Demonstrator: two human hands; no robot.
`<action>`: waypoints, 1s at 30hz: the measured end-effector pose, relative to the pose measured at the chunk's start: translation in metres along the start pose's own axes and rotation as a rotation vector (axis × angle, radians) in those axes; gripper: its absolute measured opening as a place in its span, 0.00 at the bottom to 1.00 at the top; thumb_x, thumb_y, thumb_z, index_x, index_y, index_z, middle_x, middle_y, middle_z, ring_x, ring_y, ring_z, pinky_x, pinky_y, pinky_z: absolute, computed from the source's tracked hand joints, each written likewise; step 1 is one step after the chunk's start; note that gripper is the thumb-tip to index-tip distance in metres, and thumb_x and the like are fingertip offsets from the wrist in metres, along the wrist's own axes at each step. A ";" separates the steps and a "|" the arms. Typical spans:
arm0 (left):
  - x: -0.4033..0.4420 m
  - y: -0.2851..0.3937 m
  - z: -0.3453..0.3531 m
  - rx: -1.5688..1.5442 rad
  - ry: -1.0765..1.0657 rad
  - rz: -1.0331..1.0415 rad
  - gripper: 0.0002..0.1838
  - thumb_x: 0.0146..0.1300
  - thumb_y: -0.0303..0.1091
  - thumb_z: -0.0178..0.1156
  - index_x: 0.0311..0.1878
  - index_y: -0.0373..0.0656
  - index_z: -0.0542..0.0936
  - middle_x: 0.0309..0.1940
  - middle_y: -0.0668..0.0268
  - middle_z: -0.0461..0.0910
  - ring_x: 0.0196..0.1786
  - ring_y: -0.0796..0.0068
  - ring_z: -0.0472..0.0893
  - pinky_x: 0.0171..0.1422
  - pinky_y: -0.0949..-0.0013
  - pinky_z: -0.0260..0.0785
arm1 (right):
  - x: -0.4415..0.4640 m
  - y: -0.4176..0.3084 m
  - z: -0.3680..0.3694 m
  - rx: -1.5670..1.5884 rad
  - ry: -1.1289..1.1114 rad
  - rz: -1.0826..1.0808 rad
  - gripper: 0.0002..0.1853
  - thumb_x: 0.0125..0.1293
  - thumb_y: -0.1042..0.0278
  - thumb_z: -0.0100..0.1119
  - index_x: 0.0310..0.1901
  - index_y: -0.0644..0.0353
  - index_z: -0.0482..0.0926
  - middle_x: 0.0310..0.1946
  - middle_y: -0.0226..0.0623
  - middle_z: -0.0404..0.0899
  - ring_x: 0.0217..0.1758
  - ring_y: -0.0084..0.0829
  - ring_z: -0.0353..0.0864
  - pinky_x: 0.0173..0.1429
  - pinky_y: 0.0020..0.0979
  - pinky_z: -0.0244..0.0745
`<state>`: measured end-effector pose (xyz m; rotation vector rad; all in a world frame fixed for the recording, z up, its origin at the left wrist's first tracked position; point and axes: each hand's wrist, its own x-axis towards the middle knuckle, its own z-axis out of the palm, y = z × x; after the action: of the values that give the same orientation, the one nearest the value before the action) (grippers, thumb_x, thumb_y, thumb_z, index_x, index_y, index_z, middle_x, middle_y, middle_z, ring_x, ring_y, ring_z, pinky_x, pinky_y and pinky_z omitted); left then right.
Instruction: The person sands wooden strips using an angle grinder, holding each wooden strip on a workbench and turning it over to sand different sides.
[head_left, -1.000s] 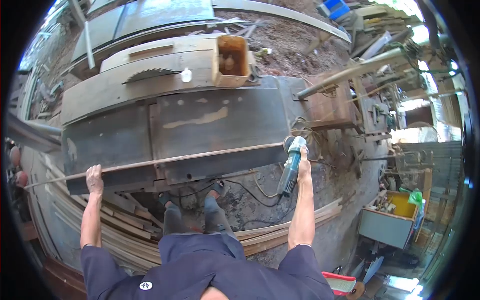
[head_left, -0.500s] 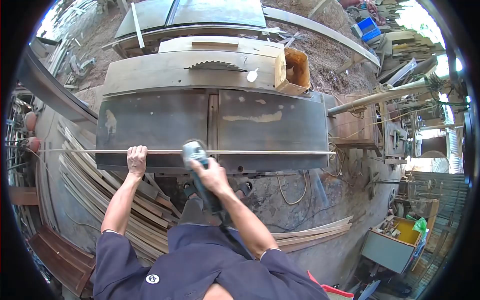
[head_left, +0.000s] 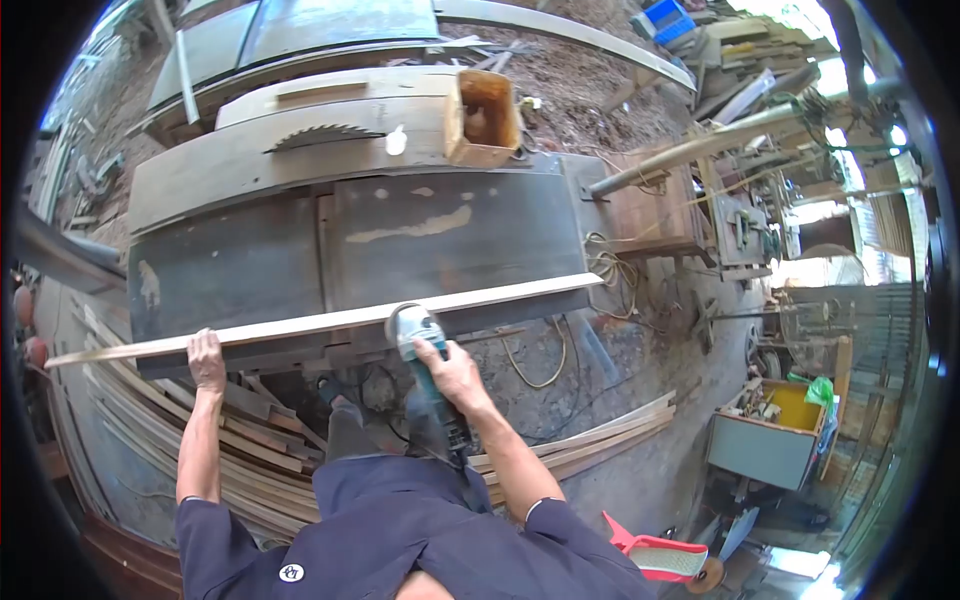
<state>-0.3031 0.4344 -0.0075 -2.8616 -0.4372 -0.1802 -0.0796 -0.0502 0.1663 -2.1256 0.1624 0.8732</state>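
Note:
A long, pale wooden strip lies along the near edge of the dark metal table, its left end reaching past the table. My left hand is closed on the strip near its left part. In my right hand is a green angle grinder, gripped round its body. The grinder's head is beside the strip's near edge, around the middle; whether the disc touches the wood I cannot tell.
Behind the table, a toothed saw blade, a white object and an open wooden box rest on a board. Wooden strips lie on the floor near my feet. A grey bin stands at right.
The grinder went from the strip's right end to the left, then slightly right as the view shifted. The strip now shows a wider, paler face. My left hand stays on it.

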 end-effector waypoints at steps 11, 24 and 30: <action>-0.002 -0.007 0.019 0.108 -0.073 -0.058 0.13 0.65 0.26 0.56 0.52 0.35 0.78 0.54 0.54 0.81 0.60 0.57 0.79 0.73 0.56 0.68 | 0.098 0.132 -0.257 0.682 0.329 0.202 0.34 0.72 0.33 0.58 0.40 0.67 0.81 0.26 0.39 0.81 0.21 0.34 0.83 0.27 0.37 0.83; 0.034 0.007 -0.051 -0.246 -0.163 0.061 0.04 0.58 0.24 0.59 0.35 0.42 0.74 0.36 0.56 0.78 0.45 0.50 0.78 0.53 0.53 0.71 | -0.015 0.182 -0.193 1.301 0.445 -0.037 0.39 0.66 0.23 0.57 0.52 0.60 0.76 0.29 0.40 0.79 0.29 0.39 0.83 0.36 0.39 0.84; 0.017 0.070 -0.135 -0.682 -0.275 0.248 0.12 0.60 0.34 0.69 0.30 0.43 0.74 0.29 0.54 0.77 0.34 0.44 0.80 0.37 0.48 0.71 | -0.112 0.214 -0.056 1.674 0.413 0.017 0.39 0.63 0.25 0.63 0.52 0.59 0.73 0.33 0.44 0.80 0.33 0.44 0.84 0.41 0.45 0.84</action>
<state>-0.2768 0.3401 0.1096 -3.5963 -0.0580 0.1443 -0.2172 -0.2524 0.1240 -0.6502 0.7891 0.0576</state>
